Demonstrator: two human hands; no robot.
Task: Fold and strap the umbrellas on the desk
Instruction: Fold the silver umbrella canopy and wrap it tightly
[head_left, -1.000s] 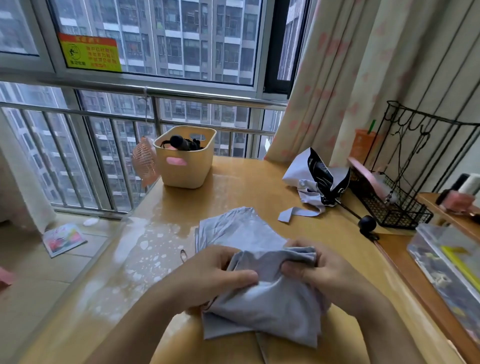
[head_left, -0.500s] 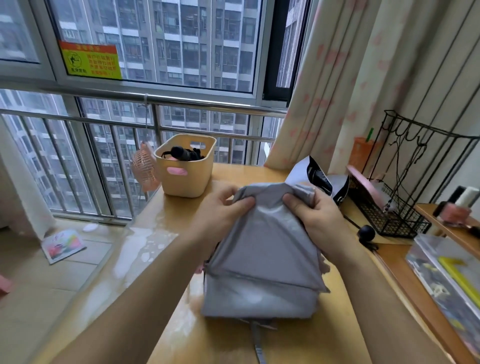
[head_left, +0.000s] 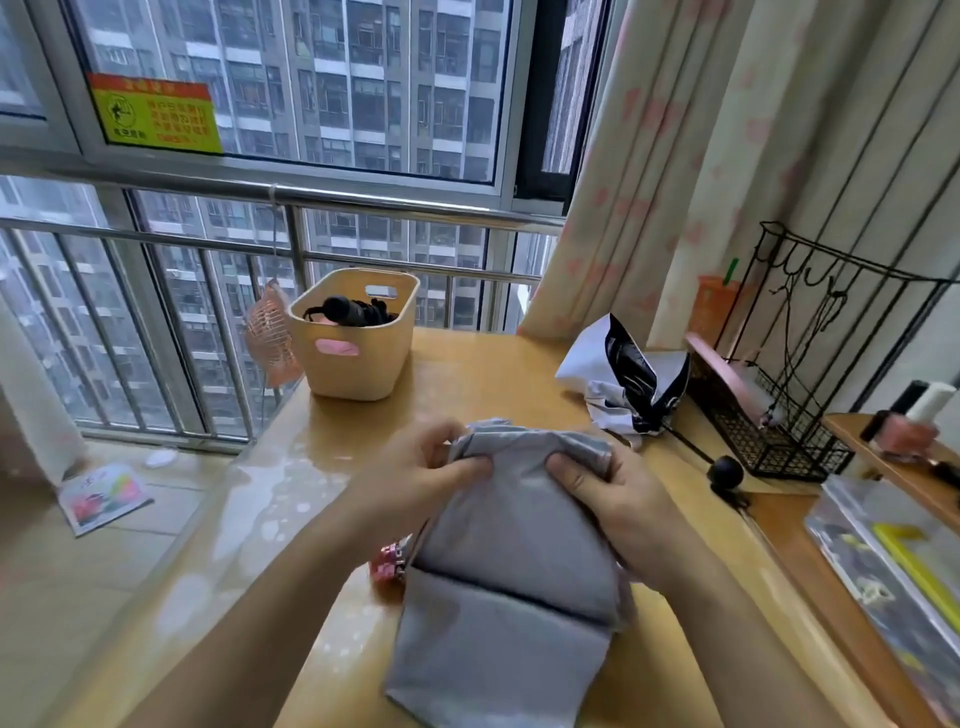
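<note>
A: Left hand (head_left: 415, 478) and right hand (head_left: 618, 499) each pinch the top edge of one grey umbrella (head_left: 509, 571), held over the desk (head_left: 467, 374).
B: Umbrella count?
A: Two. The white-and-black umbrella (head_left: 623, 379) lies loose, far right. One basket (head_left: 353, 358) behind.

Left hand (head_left: 415, 478) and right hand (head_left: 618, 499), bare
The arms behind them are seen uncovered down to the frame edge
</note>
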